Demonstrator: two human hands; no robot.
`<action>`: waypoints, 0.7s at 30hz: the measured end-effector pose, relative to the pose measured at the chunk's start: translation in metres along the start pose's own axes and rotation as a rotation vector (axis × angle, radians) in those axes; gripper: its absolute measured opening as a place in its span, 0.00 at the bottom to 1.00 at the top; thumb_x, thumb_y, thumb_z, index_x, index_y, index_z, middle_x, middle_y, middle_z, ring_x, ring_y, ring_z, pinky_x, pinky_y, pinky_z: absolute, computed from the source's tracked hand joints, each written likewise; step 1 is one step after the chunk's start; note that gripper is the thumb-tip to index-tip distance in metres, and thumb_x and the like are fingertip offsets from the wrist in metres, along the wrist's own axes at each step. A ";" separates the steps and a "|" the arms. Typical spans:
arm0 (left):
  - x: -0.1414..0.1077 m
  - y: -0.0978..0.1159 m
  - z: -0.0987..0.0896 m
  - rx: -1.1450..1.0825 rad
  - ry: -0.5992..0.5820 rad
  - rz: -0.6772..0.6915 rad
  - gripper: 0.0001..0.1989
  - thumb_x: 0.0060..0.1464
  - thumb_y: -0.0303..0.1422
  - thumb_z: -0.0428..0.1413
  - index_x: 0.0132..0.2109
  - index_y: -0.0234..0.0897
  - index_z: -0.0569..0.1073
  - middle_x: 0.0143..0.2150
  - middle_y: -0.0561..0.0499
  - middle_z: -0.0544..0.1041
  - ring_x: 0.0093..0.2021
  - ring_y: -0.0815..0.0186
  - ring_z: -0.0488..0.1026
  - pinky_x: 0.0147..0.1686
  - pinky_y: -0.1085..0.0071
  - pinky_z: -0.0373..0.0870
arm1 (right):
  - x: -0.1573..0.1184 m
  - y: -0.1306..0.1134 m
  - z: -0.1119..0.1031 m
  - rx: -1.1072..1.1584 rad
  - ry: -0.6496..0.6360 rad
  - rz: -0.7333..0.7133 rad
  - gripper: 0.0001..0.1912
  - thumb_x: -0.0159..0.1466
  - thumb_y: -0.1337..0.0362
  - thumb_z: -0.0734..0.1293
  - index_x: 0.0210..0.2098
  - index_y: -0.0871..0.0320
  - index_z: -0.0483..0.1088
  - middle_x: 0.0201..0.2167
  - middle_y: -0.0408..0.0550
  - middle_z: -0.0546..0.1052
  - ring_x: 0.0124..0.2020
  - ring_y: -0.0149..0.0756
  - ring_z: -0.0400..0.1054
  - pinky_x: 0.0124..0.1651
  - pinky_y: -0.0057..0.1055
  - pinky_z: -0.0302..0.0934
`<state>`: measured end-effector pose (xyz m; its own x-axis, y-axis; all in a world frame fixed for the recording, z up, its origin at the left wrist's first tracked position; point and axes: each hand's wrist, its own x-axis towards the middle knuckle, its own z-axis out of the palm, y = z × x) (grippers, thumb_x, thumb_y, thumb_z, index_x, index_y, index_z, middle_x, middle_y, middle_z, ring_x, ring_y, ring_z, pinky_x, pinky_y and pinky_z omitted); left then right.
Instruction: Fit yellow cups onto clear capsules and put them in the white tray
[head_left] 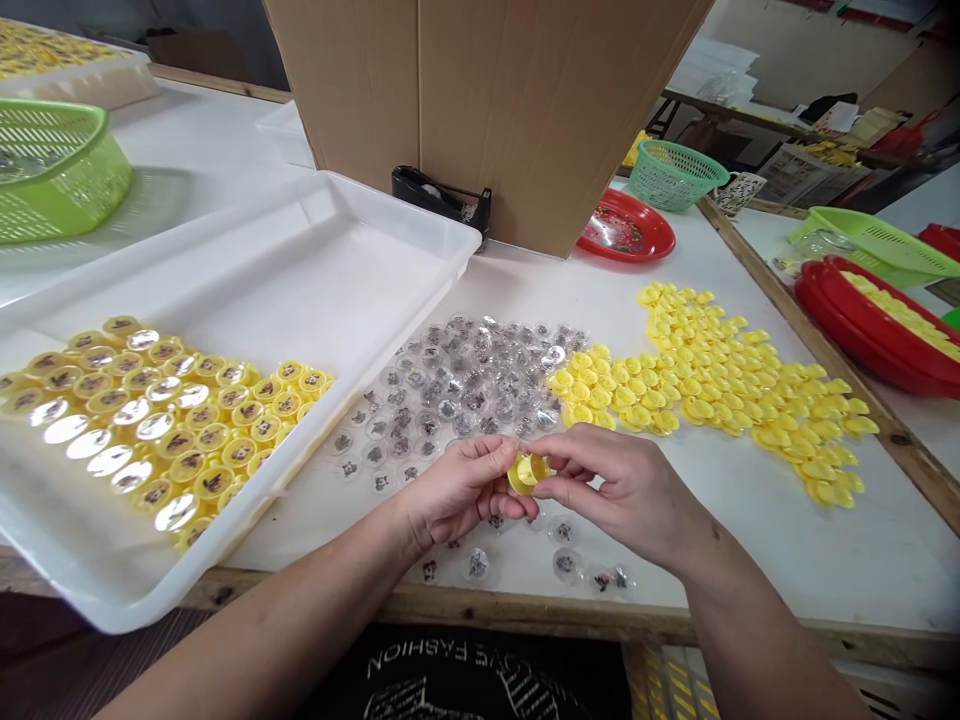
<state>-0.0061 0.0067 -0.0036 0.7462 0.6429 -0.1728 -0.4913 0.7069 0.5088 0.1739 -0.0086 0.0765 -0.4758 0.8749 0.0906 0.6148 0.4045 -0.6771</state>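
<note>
Item in hand: one yellow plastic capsule cap [527, 473], round, shallow and glossy, held in the air above the bench [825, 560] near its front edge, between my two hands. Left grip [463, 490] is closed on the cap's left side, with the thumb and fingertips pinching it. Right grip [626, 490] is closed on its right side, with the thumb and forefinger at the rim and the other fingers curled under. Fingers hide part of the cap, so I cannot tell whether anything sits inside it. Both forearms enter from the lower edge of view and angle inward, and the hands nearly meet at the cap. Beyond and below them lies a loose spread of clear round capsule halves [457, 375], each with a small dark figure too small to identify. To the right, touching that spread, is a large patch of loose yellow caps [720, 385]. To the left, a white plastic tray [247, 290] holds rows of yellow caps joined to clear domes [165, 430]. Farther back stand a cardboard box [487, 100], with a black tape dispenser [439, 195] against it, a red plate [626, 225] and a green plastic basket [673, 175].
</note>
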 end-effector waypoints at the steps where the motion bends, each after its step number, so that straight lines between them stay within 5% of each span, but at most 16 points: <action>1: 0.000 0.000 0.001 0.006 0.004 -0.002 0.13 0.56 0.37 0.58 0.38 0.27 0.72 0.30 0.43 0.75 0.28 0.67 0.76 0.26 0.81 0.73 | 0.000 0.000 0.000 -0.007 -0.011 -0.016 0.14 0.60 0.74 0.68 0.44 0.52 0.72 0.34 0.41 0.74 0.30 0.31 0.66 0.32 0.30 0.61; 10: -0.001 -0.002 0.000 0.086 0.008 -0.053 0.15 0.56 0.38 0.58 0.39 0.27 0.73 0.32 0.42 0.75 0.28 0.66 0.76 0.25 0.81 0.73 | 0.003 -0.001 -0.010 -0.021 -0.110 -0.153 0.09 0.66 0.73 0.61 0.40 0.58 0.72 0.39 0.48 0.75 0.41 0.36 0.68 0.42 0.33 0.64; 16: -0.001 -0.003 -0.001 0.100 -0.015 -0.070 0.15 0.59 0.37 0.54 0.42 0.25 0.73 0.34 0.39 0.76 0.28 0.67 0.75 0.25 0.81 0.72 | 0.008 0.004 -0.017 0.103 -0.174 -0.050 0.07 0.64 0.72 0.63 0.37 0.57 0.72 0.36 0.45 0.75 0.36 0.33 0.69 0.38 0.31 0.64; 21: 0.000 -0.003 -0.002 0.043 -0.013 -0.045 0.17 0.55 0.39 0.59 0.40 0.25 0.73 0.31 0.40 0.75 0.27 0.67 0.75 0.25 0.81 0.73 | 0.011 0.009 -0.018 0.094 -0.264 -0.068 0.17 0.64 0.69 0.66 0.51 0.49 0.69 0.37 0.45 0.72 0.36 0.34 0.67 0.39 0.32 0.64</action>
<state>-0.0056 0.0048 -0.0069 0.7733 0.6064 -0.1852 -0.4373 0.7215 0.5368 0.1856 0.0093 0.0845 -0.6691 0.7417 -0.0469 0.5206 0.4228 -0.7418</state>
